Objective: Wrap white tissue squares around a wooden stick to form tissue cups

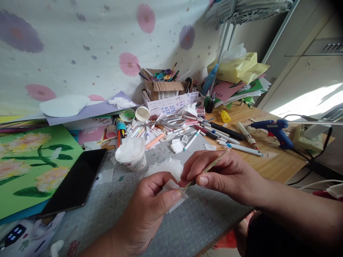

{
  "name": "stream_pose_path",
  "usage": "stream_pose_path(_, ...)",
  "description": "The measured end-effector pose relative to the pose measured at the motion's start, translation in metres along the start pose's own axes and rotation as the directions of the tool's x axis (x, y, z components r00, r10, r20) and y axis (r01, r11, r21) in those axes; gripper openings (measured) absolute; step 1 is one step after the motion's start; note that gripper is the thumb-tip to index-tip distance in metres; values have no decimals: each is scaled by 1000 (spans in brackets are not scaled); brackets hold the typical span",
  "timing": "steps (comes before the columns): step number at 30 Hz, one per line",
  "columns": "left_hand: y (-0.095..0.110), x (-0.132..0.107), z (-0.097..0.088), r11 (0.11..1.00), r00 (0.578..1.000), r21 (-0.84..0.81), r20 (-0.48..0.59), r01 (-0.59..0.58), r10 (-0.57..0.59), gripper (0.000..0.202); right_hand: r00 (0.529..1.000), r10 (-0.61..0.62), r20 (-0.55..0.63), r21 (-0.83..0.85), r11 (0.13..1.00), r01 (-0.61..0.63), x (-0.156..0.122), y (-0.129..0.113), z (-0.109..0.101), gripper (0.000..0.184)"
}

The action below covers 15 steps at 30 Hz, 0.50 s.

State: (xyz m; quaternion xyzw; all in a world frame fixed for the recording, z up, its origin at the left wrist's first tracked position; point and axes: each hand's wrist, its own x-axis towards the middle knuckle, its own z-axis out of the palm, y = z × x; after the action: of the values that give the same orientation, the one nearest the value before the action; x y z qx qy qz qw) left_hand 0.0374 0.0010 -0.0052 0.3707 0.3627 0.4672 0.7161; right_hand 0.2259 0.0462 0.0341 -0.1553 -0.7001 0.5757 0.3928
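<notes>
My left hand (150, 207) pinches a small white square of tissue paper (174, 194) between thumb and forefinger, just above the grey cutting mat (171, 228). My right hand (225, 176) grips a thin stick (211, 165), thumb and fingers closed round it, with its lower tip pressed into the paper. More white tissue pieces (166, 167) lie on the mat right behind the hands. A white paper cup (132, 153) filled with tissue stands a little to the left of them.
A black phone (76, 182) lies at the left beside a green flower picture (29, 167). Markers, pens and scissors (171, 121) litter the middle. A blue glue gun (276, 130) rests at the right on the wooden table. Cardboard box (163, 89) and paper stacks stand behind.
</notes>
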Motion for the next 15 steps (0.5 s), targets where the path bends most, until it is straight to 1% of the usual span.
stream_pose_path(9,0,0,-1,999,1000,27,10,-22,22,9,1000,13,-5,21,1000,-13,0,-1,0,10)
stream_pose_path(15,0,0,0,1000,1000,19,-1,-8,8,10,1000,13,1,18,1000,-13,1,-1,1,12)
